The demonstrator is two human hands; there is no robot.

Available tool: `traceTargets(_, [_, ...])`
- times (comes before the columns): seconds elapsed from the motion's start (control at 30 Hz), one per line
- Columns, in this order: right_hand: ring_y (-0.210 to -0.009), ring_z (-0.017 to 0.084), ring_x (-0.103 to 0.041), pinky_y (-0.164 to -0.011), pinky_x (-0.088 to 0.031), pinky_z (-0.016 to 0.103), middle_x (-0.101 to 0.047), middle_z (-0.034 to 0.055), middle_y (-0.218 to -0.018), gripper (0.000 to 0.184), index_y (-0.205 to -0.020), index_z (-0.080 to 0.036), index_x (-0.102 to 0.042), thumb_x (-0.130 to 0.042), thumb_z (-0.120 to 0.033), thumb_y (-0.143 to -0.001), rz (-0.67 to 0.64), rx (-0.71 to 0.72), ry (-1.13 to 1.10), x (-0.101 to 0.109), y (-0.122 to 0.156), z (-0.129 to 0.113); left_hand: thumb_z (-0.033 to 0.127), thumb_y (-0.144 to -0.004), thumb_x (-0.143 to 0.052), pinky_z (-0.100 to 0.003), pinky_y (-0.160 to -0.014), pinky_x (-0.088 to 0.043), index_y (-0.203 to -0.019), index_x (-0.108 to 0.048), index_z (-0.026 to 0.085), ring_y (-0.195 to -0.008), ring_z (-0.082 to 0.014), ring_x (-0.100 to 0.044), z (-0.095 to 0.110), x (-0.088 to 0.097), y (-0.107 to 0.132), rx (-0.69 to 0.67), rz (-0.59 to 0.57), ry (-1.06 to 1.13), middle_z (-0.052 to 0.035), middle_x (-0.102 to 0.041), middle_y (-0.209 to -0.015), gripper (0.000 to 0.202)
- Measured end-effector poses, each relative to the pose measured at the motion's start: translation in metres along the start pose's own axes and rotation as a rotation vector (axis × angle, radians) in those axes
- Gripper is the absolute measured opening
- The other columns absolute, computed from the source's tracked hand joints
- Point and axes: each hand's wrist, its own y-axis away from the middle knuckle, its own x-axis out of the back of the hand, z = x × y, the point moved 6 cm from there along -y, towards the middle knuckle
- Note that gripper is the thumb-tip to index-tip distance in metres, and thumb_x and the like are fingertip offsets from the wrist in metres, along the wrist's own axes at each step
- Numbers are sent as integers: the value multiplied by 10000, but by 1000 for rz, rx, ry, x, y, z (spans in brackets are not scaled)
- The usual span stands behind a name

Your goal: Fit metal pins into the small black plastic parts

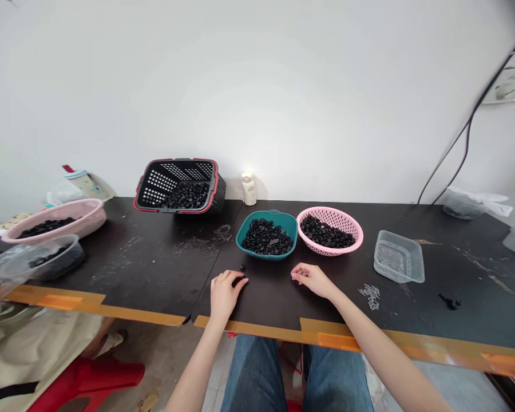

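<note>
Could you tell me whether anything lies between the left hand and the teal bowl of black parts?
Only one small loose black part lies on the table between the left hand and the teal bowl; the rest of that gap is bare.

black part [241, 280] half under left fingers [233, 280], blurred bag [8, 266] cropped

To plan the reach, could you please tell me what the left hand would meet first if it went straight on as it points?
Likely the loose black part lying just beyond the left hand; behind that, the teal bowl, though depth is unclear.
</note>
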Motion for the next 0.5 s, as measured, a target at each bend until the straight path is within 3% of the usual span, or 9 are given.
traceTargets(0.17, [-615,149,-596,-612,-474,288,-674,24,-746,202,-855,-186,-655,-647,-351,-740,-14,-8,-19,2,0,-2,343,-822,-584,-324,-795,-445,-926,-643,213,-708,-175,-625,-6,-1,-4,39,-23,58,-15,-702,-849,177])
traceTargets(0.27, [-647,164,-603,-633,-471,302,-685,28,-780,250,-942,-206,-657,-666,-325,-722,-48,-3,25,12,10,-10,363,-821,-590,-336,-812,-436,-946,-621,218,-699,-177,-624,-7,8,-5,40,38,5,-18,-705,-874,194])
traceTargets(0.4, [-719,200,-611,-675,-468,330,-687,35,-790,227,-934,-233,-684,-644,-351,-745,-12,6,112,48,44,-21,391,-871,-514,-331,-820,-424,-1006,-606,210,-699,-172,-618,0,39,-24,22,198,-51,-39,-692,-942,243])
traceTargets(0.5, [-715,205,-591,-681,-455,332,-676,32,-772,198,-878,-241,-698,-650,-350,-720,126,-50,278,89,75,-17,404,-886,-484,-323,-833,-421,-1044,-600,201,-773,-178,-617,17,53,-62,-47,222,-80,-52,-670,-1000,282])
